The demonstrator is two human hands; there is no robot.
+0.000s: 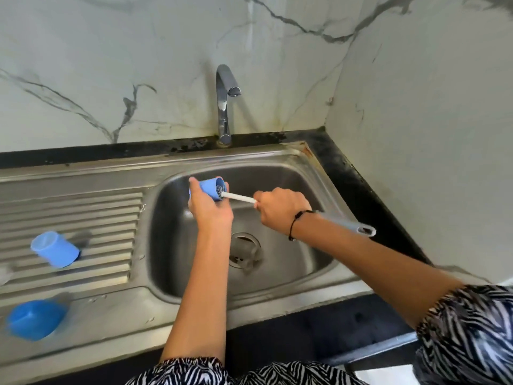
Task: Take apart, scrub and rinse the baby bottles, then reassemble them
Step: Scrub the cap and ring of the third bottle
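White marble-veined wall panels (pixel 138 65) meet in a corner behind a stainless steel sink unit (pixel 313 173) set in a black counter (pixel 369 190), with a curved chrome tap (pixel 224 104) rising at the back edge. Over the basin, the left hand (pixel 208 207) curls its fingers around a small light-blue plastic bottle part (pixel 211 188), holding it on its side with the open mouth turned toward the right. The right hand (pixel 280 209), a black cord at its wrist, grips the white and grey handle of a long bottle brush (pixel 238 197), whose bristled head sits inside that open mouth. On the ridged draining board (pixel 105 218) to the left lies a pale blue translucent cup-shaped piece (pixel 55 252), tilted, and nearer the front edge, well apart from it, a darker blue rounded plastic piece (pixel 34 319), blurred. Zebra-print sleeves (pixel 472 334) show at the bottom.
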